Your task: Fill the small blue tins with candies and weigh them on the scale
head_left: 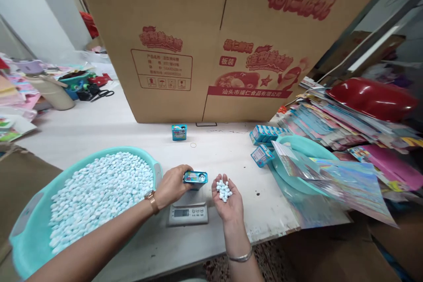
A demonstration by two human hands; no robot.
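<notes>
My left hand (pixel 172 187) grips a small blue candy tin (pixel 194 177) by its left side. Through the opening at the right end of its top, a few pale candies show inside. Below the tin is a white digital scale (pixel 188 214); whether the tin rests on it I cannot tell. Palm up just to the right, my right hand (pixel 234 206) cups a small heap of pale blue and white candies (pixel 224 190), its fingers slightly curled. A large turquoise basin (pixel 26 233) full of the same candies (pixel 102 194) stands left of the scale.
Another blue tin (pixel 179 132) stands before a big cardboard box (pixel 185 4). At the right are a blue packet (pixel 262 156), a row of blue tins (pixel 269 134), and a turquoise basin (pixel 291 141) under printed sheets (pixel 353 185). Scissors (pixel 103 94) and a bottle (pixel 54 90) are at left.
</notes>
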